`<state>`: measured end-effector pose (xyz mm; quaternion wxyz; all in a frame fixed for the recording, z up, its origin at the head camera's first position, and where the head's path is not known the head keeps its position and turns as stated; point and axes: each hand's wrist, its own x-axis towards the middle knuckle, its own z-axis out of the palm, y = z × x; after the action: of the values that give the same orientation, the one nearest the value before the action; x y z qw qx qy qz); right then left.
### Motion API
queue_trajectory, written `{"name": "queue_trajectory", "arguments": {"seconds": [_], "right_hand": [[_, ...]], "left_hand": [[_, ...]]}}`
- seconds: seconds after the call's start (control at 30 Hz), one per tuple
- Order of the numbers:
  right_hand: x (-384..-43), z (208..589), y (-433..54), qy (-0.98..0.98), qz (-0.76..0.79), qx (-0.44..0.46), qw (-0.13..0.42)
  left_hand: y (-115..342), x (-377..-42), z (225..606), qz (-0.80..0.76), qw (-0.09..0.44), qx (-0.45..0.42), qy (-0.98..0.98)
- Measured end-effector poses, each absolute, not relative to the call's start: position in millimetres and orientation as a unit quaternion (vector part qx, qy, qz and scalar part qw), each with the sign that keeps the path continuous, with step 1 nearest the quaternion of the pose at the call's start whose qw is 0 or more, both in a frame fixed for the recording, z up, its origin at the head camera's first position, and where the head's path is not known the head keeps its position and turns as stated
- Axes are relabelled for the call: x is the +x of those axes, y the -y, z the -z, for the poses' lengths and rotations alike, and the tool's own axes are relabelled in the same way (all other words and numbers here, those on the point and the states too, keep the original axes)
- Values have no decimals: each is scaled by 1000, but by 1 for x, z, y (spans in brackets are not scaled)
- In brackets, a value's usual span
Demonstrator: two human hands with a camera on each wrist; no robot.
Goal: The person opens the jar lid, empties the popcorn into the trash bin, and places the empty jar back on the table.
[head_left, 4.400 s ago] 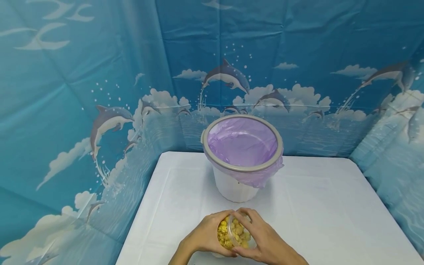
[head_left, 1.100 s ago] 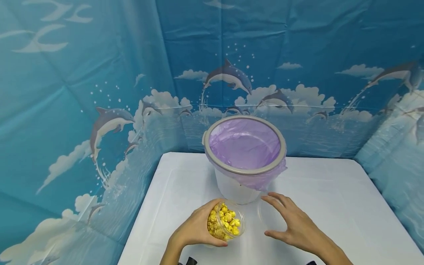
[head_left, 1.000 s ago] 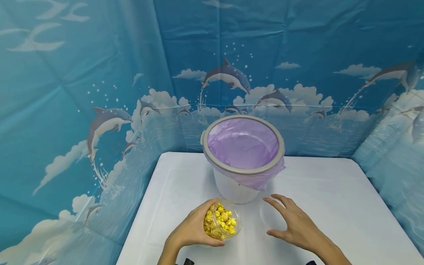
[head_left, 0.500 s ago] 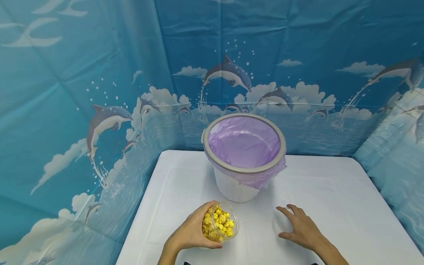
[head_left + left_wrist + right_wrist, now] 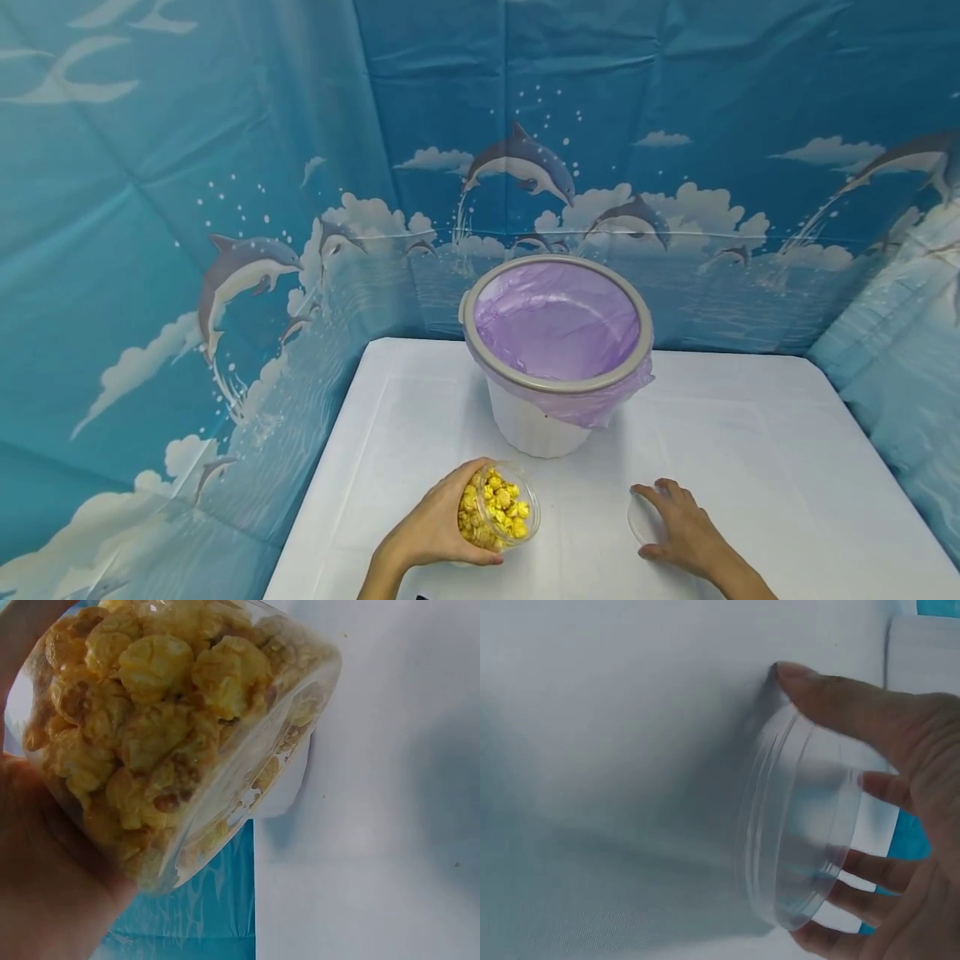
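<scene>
My left hand [image 5: 435, 522] grips a clear plastic jar [image 5: 187, 742] of yellow popcorn [image 5: 504, 504] from its left side. The jar is tilted, its open mouth toward the right in the head view. On the right, my right hand [image 5: 688, 533] holds a clear round lid [image 5: 802, 825] by its edge, thumb on one side and fingertips on the other. The lid [image 5: 643, 517] stands tilted close over the white table, with its shadow beside it in the right wrist view.
A white bin [image 5: 532, 425] with a grey rim and a purple bag liner [image 5: 558, 321] stands behind the hands on the white table [image 5: 757, 433]. A blue dolphin-print curtain [image 5: 420, 100] encloses the table at the back and sides.
Earlier both hands were together on the jar; the lid has since come off. The right hand has carried it right and down toward the table, while the left hand moved slightly left with the jar.
</scene>
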<state>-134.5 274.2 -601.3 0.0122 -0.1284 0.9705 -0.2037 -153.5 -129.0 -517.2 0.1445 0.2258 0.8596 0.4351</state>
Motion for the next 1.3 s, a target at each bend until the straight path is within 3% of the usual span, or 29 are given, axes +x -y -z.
{"name": "queue_trajectory", "arguments": {"seconds": [0.23,0.4,0.57,0.97,1.13,1.3], "right_hand": [[-136,607,-278,-966,215,-145,-15],[-144,594,-280,-960,233,-153,17],[-171,546,-290,-961,245,-129,13],[-237,398,-291,-942,284,-147,-99],[-261,366,-269,-951,269,-142,-62],[-283,359,-254,-963,228,-143,-4]], "left_hand": [[134,-154,520,-436,138,227,-860],[138,-152,523,-435,134,223,-862],[142,-150,526,-447,133,219,-857],[147,-145,532,-452,130,208,-858],[147,-143,533,-457,134,203,-856],[149,-141,534,-459,135,197,-856]]}}
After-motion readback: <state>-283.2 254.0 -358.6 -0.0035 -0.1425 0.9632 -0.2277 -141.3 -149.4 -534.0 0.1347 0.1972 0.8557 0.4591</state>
